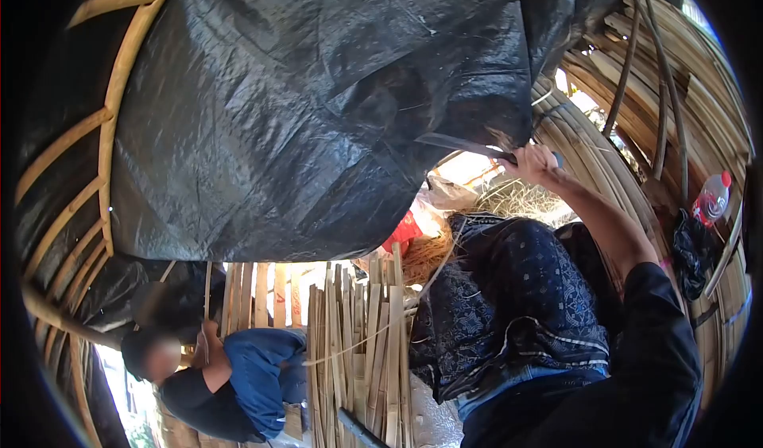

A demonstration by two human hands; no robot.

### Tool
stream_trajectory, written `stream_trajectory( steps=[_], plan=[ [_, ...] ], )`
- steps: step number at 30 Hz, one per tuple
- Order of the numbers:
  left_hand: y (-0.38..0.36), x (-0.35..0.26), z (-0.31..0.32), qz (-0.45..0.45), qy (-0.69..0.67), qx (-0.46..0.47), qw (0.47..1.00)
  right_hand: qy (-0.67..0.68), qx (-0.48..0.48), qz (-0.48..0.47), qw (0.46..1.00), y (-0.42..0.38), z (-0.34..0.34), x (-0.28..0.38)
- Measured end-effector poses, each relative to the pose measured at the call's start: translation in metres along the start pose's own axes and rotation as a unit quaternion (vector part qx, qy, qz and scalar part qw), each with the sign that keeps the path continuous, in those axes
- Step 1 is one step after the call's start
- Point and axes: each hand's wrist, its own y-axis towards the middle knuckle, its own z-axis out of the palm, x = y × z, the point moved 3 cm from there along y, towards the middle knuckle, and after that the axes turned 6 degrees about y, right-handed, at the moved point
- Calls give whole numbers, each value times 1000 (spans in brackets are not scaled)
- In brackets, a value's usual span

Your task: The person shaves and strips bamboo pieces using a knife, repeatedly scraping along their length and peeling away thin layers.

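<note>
My right hand [534,164] is closed round the dark handle of a long knife [459,143]. The blade points left, in front of the black plastic sheet [318,114] that fills the upper middle of the view. Below the blade lies a tangle of dry straw [520,200]. My patterned dark cloth [517,305] covers my lap, under the raised right arm. My left hand is not in view.
A bundle of split bamboo strips [373,345] stands left of my lap. A co-worker [230,376] in dark clothes sits at lower left, holding a thin stick. Slatted bamboo walling [636,162] curves along the right, near a red-capped plastic bottle [713,198]. A bamboo frame [111,130] borders the left.
</note>
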Motion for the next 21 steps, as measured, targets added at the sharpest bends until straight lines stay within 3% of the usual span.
stream_trajectory(
  steps=[1,5,9,11,12,14,15,17,18,19,21],
  plan=[
    [-3,3,-5,-6,1,-4,1000,7,75,64,995,-6,-27,17],
    [-22,26,-28,-27,-7,-30,999,56,46,38,997,-29,-32,45],
    [-39,66,-36,6,-45,-74,996,76,127,52,988,-55,-41,69],
    [-43,65,-29,32,-74,-88,993,51,113,79,989,-73,-34,65],
    [-45,60,-26,-6,-69,-77,995,49,116,73,989,-82,-31,66],
    [-52,31,-25,-114,-50,-36,992,96,4,62,993,-100,-37,70],
    [-47,45,-23,-101,52,30,993,95,13,57,994,-104,-41,76],
    [-51,17,-11,-86,21,-22,996,192,31,157,968,-109,-57,85],
    [-49,44,-7,-29,65,-42,997,198,-5,129,972,-115,-48,81],
    [-50,38,-5,-50,74,-46,995,193,5,124,973,-121,-48,83],
    [-51,21,-2,-49,90,-62,993,306,-2,119,945,-132,-54,93]
  ],
)
